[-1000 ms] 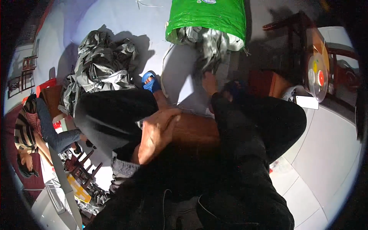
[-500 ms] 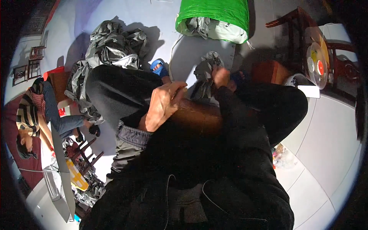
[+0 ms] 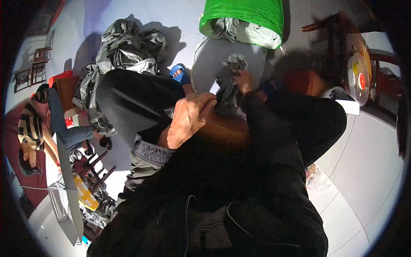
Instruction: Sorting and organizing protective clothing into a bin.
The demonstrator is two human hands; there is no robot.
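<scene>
Between my knees a crumpled piece of grey, silvery cloth (image 3: 229,85) hangs in front of a brown wooden-looking surface (image 3: 227,130). My right hand (image 3: 244,81) is closed on the right side of this cloth. Nearer to me, my left hand (image 3: 187,120) is held above the brown surface with fingers curled together. Anything between those fingertips is too small or hidden to make out. Beyond my left leg lies a big heap of the same grey cloth (image 3: 128,51).
A green sack (image 3: 242,10) lies open ahead, grey cloth inside. On the left, a seated person (image 3: 32,132) works at a table (image 3: 68,188) beside a dark stool (image 3: 96,171). Dark wooden furniture (image 3: 338,38) and a clear round reel (image 3: 358,79) stand right. My blue-sandalled foot (image 3: 177,75) is near the heap.
My right hand has shifted slightly up and left with the grey cloth. The left hand has moved a little right, fingers more tightly curled. The whole view has shifted slightly.
</scene>
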